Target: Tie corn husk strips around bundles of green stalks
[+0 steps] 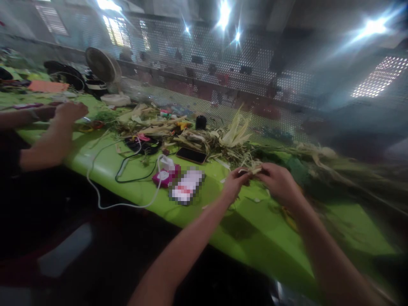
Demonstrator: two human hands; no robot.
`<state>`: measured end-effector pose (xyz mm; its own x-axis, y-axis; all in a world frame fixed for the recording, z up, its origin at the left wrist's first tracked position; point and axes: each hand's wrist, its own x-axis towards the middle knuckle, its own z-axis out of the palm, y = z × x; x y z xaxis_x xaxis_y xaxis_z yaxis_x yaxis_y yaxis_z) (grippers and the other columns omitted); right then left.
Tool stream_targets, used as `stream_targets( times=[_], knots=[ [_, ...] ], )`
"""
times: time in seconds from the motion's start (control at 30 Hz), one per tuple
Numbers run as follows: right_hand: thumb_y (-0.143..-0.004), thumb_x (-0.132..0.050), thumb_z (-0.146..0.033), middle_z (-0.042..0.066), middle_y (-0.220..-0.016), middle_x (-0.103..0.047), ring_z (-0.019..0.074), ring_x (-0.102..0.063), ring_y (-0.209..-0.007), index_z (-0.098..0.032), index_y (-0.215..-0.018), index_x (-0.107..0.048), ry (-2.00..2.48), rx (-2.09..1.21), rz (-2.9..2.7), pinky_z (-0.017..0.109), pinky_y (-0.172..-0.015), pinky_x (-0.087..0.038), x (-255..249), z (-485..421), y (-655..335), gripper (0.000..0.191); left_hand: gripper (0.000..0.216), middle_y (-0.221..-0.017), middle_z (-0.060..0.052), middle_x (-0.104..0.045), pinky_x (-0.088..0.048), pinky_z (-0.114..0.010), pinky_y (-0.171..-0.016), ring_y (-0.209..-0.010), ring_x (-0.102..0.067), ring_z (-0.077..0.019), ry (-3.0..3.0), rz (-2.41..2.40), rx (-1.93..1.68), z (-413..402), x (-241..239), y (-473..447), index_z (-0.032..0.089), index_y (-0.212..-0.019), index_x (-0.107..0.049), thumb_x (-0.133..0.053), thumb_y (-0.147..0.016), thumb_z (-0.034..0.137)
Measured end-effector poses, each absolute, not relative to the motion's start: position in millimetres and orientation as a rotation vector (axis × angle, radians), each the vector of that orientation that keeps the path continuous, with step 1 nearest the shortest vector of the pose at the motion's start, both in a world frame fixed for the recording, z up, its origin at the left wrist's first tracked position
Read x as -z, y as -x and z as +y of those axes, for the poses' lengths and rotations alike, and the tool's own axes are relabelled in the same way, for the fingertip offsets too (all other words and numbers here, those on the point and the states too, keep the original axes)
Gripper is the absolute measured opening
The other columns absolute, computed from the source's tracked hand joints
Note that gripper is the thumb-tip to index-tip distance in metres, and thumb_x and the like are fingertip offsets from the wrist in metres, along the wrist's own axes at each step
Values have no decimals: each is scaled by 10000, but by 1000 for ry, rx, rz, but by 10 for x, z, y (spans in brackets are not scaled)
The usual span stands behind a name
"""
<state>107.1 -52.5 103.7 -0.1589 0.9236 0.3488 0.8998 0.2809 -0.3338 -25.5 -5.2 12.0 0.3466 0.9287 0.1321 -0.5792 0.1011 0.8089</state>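
My left hand (235, 183) and my right hand (278, 182) meet over the green table (255, 238), both pinched on a pale strip of dried leaf (253, 171) held between them. The fingers of both hands are closed around the strip's ends. Just behind them lies a heap of dried leaves and husks (229, 140), which stretches to the right along the table.
A dark phone (191, 155), a pink device (165, 175) with white and black cables (127, 170) and a blurred-out card (186, 186) lie left of my hands. Another person's arms (52, 131) work at far left. A small fan (102, 66) and perforated screen stand behind.
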Motion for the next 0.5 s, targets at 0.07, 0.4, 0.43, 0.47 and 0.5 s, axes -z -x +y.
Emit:
stream_targets(
  times=[0.07, 0.4, 0.43, 0.47, 0.5],
  knots=[
    [-870, -534, -293, 55, -810, -665, 206, -584, -744, -208, -807, -647, 1631, -16, -2091, 294, -656, -370, -1013, -525, -1061, 155, 365, -702, -1, -635, -413, -239, -577, -561, -510, -76, -909, 468, -1181, -53, -108, 249, 146, -826, -635, -789, -643, 421],
    [-859, -542, -279, 50, -804, -668, 203, -584, -734, -214, -790, -638, 1654, 24, -2106, 289, -645, -362, -993, -493, -1117, 135, 349, -722, -7, -630, -413, -237, -579, -579, -506, -76, -964, 472, -1178, -79, -114, 247, 142, -815, -632, -761, -683, 439],
    [-856, -546, -279, 50, -806, -674, 203, -589, -735, -215, -793, -648, 1653, 11, -2108, 290, -646, -365, -1000, -489, -1123, 136, 343, -716, -6, -628, -412, -236, -576, -571, -501, -74, -975, 481, -1178, -79, -115, 248, 142, -815, -632, -756, -690, 436],
    [-854, -553, -282, 50, -807, -680, 203, -595, -736, -214, -797, -658, 1654, -3, -2109, 290, -648, -369, -1006, -486, -1125, 138, 334, -712, -5, -626, -410, -235, -573, -567, -499, -73, -985, 488, -1177, -79, -115, 248, 143, -818, -633, -750, -697, 432],
    [-851, -562, -287, 47, -803, -684, 202, -601, -732, -212, -797, -667, 1654, -20, -2105, 290, -648, -373, -1010, -486, -1123, 140, 325, -706, -2, -622, -406, -233, -568, -564, -497, -73, -988, 495, -1179, -77, -116, 247, 144, -820, -633, -746, -701, 426]
  ],
)
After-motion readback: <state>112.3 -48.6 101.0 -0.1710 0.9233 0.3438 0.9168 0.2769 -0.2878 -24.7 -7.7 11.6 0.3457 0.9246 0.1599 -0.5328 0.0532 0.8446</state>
